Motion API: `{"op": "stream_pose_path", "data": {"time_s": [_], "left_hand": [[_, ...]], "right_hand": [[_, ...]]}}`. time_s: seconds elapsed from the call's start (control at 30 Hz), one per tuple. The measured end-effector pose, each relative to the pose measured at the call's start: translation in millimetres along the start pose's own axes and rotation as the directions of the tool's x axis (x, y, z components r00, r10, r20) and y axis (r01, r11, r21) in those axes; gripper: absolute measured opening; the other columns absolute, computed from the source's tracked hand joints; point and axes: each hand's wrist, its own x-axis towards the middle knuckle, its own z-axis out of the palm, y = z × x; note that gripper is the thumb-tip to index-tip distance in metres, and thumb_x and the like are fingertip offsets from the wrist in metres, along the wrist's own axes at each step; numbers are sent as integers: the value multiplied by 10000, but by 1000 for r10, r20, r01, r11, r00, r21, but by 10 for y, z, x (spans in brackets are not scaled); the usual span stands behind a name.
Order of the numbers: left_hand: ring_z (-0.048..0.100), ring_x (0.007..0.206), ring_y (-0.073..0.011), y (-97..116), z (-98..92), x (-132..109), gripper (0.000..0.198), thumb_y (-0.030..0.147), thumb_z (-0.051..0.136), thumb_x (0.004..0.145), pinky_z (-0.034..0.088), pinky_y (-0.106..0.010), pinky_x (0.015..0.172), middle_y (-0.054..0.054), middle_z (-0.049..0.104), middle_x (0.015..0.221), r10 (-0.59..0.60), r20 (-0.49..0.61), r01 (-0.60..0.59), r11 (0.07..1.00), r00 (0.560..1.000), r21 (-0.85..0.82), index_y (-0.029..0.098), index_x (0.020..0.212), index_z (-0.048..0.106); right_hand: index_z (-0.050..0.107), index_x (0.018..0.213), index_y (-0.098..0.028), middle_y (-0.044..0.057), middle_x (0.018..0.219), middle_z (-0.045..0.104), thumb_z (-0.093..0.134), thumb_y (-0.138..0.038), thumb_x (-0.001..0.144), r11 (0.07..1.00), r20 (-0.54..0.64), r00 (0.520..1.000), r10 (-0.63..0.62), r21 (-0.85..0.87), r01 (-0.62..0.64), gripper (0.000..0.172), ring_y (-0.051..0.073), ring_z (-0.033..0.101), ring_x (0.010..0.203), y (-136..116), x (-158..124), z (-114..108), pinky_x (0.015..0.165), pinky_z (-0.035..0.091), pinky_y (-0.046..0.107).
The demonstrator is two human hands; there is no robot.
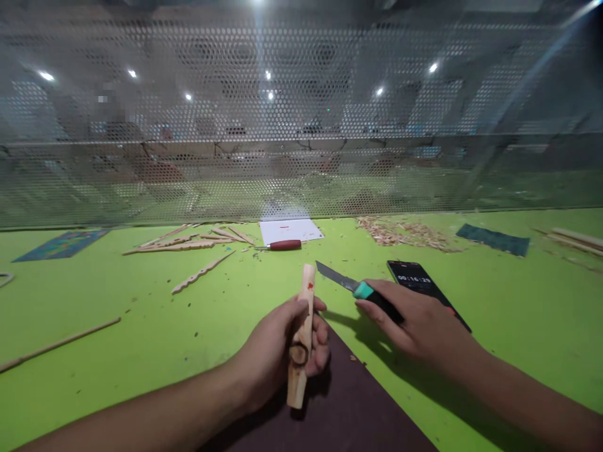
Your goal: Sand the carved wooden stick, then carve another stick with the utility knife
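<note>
My left hand (277, 339) is closed around a pale wooden stick (306, 326), held near upright over a dark brown mat (343, 402). The wood has a dark knot low down and a small red mark near its top. In my right hand (419, 320) is a utility knife (365, 292) with a black and teal handle. Its blade points up and left, its tip close to the stick's top but apart from it. Just beyond my right hand lies a phone (424, 282) showing a running time, partly covered by the hand.
Several carved wooden pieces (188, 245) lie at the back left, near a red-handled carving tool (282, 245) and white paper (301, 230). Wood shavings (405, 233) and a dark green strip (494, 240) are at the back right. A perforated metal screen (282, 157) closes off the table's far side.
</note>
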Motion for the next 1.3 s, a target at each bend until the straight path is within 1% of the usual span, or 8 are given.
{"op": "stream_pose_path", "data": {"time_s": [0.1,0.23,0.33,0.47,0.7,0.97,1.13,1.3], "left_hand": [[695,775,-137,59,7,-16,278,293,439,1077,539,-229,717,-78,705,917,75,6,-75,996,997,47,125,1141,651],[668,1148,-193,140,-25,-27,221,303,630,1026,528,-266,941,-107,710,1191,164,46,-168,979,985,111,168,1193,683],[635,1260,-221,199,-39,-32,178,209,710,973,531,-329,1025,-98,688,1317,184,24,-186,976,983,110,194,1147,674],[673,1190,-171,238,-27,-31,194,158,743,942,554,-285,1013,-59,705,1330,212,-18,-209,971,977,117,206,1115,670],[753,996,-195,361,-100,42,145,218,602,1023,655,-262,777,-112,792,1076,172,-65,-161,975,983,153,144,1074,716],[766,776,-159,487,-286,83,231,172,720,919,623,-192,631,-130,782,993,-86,76,50,922,993,385,86,1133,709],[732,615,-150,324,-206,16,360,366,773,896,564,-215,517,-71,749,923,-275,260,136,882,925,451,157,1147,621],[608,404,-92,155,-113,-14,386,536,694,929,418,-143,352,-24,723,769,-341,349,160,876,873,456,200,1066,561]], "right_hand": [[662,1072,-229,70,876,752,419,-470,1072,994,15,998,60,93,-61,342,226,707,696,-25,2,-21,599,489,321],[605,1016,-232,32,757,687,508,-624,1002,920,115,954,277,254,-297,404,216,633,633,-98,21,-54,579,461,327],[579,948,-232,41,850,698,616,-637,938,808,241,926,290,456,-372,406,229,647,770,-187,39,-69,685,509,341],[561,904,-231,32,882,686,677,-585,925,641,388,895,221,634,-433,373,205,636,802,-279,36,-101,718,509,310],[612,979,-225,-35,714,554,707,-645,884,525,353,865,356,690,-498,442,115,462,569,-249,51,-169,517,356,249],[588,1060,-213,-117,530,385,754,-667,841,275,446,800,400,775,-569,531,78,305,446,7,111,-40,428,245,211],[629,1070,-198,-102,531,403,762,-695,813,281,481,794,371,757,-590,575,79,320,442,-26,93,-34,411,226,199],[660,1087,-187,-80,581,448,754,-684,830,288,524,800,292,750,-596,568,72,338,464,-126,51,-45,418,218,199]]}}
